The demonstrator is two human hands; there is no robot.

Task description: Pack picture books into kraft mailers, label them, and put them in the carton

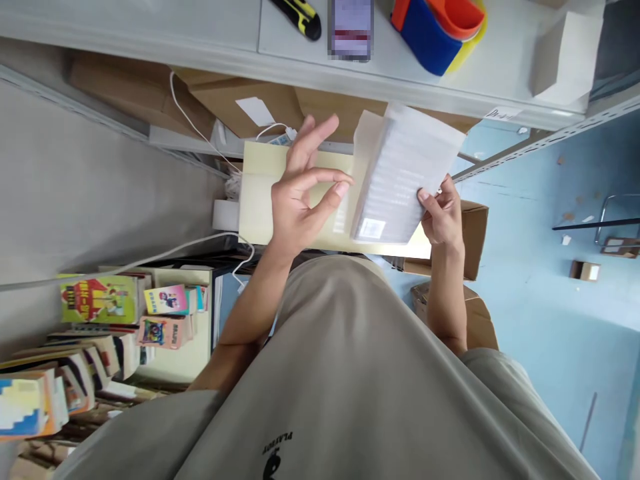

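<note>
While my right hand (443,217) grips a translucent-wrapped package (395,173) mid-frame, my half-open left hand (296,200) appears empty beside it, over a pale-yellow surface (257,200); blue floor (525,280) stretches right.

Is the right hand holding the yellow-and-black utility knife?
No, the right hand grips the frosted sleeve, while the utility knife lies on the grey shelf.

"PLAYBOY" lettering (278,443) on shirt (350,360)

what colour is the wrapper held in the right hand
The wrapper is milky white and translucent, as the head view shows.
</note>
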